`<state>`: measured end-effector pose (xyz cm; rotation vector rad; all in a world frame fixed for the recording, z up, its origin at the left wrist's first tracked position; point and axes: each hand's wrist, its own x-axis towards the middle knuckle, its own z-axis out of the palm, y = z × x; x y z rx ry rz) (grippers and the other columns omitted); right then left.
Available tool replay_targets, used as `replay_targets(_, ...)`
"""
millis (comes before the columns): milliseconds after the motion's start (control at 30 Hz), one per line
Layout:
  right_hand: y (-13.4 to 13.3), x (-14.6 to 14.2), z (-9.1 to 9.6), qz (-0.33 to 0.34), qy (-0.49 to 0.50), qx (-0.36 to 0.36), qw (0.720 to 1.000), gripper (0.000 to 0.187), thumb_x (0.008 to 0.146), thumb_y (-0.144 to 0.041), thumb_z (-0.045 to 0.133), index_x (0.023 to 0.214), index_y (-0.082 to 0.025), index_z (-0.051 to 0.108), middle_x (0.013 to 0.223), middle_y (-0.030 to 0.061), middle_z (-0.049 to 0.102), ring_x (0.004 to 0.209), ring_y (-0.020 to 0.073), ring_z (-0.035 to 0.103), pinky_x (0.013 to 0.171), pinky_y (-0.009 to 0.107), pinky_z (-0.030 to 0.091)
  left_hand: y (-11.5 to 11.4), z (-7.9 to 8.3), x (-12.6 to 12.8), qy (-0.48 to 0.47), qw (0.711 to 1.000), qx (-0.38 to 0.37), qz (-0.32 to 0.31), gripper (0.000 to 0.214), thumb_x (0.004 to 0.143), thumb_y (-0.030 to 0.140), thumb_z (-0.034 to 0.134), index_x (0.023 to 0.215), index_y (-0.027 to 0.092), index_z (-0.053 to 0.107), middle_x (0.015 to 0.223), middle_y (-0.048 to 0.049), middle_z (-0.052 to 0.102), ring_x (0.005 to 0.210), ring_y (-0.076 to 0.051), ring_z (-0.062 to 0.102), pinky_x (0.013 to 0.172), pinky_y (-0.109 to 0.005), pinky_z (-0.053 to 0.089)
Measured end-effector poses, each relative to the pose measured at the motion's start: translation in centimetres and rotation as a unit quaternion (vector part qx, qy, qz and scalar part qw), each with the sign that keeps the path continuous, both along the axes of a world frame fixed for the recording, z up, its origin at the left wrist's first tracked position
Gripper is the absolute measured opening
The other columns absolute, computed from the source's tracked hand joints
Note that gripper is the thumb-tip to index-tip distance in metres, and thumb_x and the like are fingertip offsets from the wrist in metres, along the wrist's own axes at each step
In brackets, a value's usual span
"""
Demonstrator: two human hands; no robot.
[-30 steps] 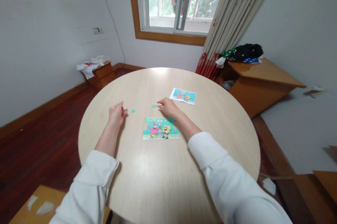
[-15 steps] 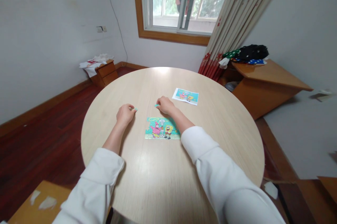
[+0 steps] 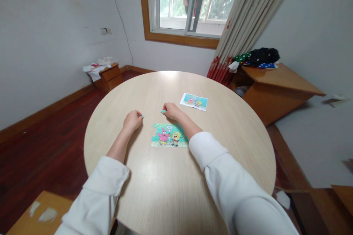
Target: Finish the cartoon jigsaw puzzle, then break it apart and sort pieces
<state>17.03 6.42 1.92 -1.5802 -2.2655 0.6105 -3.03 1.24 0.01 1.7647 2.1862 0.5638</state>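
A cartoon jigsaw puzzle (image 3: 165,136) lies flat near the middle of the round table (image 3: 162,187), its right end partly hidden by my right forearm. My left hand (image 3: 133,120), to the upper left of the puzzle, pinches a small teal puzzle piece (image 3: 143,116) at its fingertips. Just beyond the puzzle's far edge, my right hand (image 3: 170,111) grips another teal puzzle piece (image 3: 163,111) between thumb and fingers. Behind my right hand, to the right, rests a printed picture sheet (image 3: 194,102) showing the same cartoon figures.
A wooden cabinet (image 3: 278,91) with dark clothes (image 3: 261,56) on top stands beyond the table at right. At back left is a small drawer unit (image 3: 111,75) bearing white bags. A wooden stool or seat (image 3: 41,216) shows at lower left.
Both hands keep their pinches and stay nearly in place. The piece in my right hand looks slightly turned, showing more of its surface. The view has shifted a little.
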Motion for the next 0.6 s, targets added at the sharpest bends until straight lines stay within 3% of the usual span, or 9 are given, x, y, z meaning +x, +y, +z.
replay_targets(133,-0.2,0.3,0.0,-0.009,0.033,-0.013,0.999,0.01,0.073,-0.013,0.065,0.083,-0.013,0.066,0.084,0.0065,0.068,0.076,0.0135,0.058,0.069,0.022,0.041,-0.2,0.3,0.1,-0.008,1.0,-0.018,0.006,0.025,0.073,0.036,0.062,0.089,0.017,0.064,0.094,-0.0104,0.069,0.088,-0.022,0.062,0.07,-0.028,0.041)
replay_targets(433,-0.9,1.0,-0.5,-0.039,0.128,-0.022,0.991,0.004,0.073,-0.014,0.063,0.071,-0.013,0.066,0.068,0.0031,0.065,0.065,0.0118,0.054,0.063,0.023,0.039,0.1,0.2,-0.2,-0.013,0.999,-0.027,-0.036,0.019,0.07,0.033,0.063,0.078,0.017,0.058,0.081,-0.0066,0.066,0.076,-0.019,0.059,0.06,-0.026,0.036)
replay_targets(600,-1.2,2.2,-0.9,-0.074,0.21,-0.024,0.975,0.011,0.073,-0.012,0.06,0.063,-0.013,0.063,0.062,0.0017,0.063,0.06,0.0111,0.053,0.062,0.023,0.04,-0.3,0.5,0.4,-0.054,0.997,0.01,-0.053,0.013,0.067,0.023,0.064,0.071,0.018,0.053,0.069,-0.0012,0.06,0.067,-0.015,0.056,0.06,-0.025,0.035)
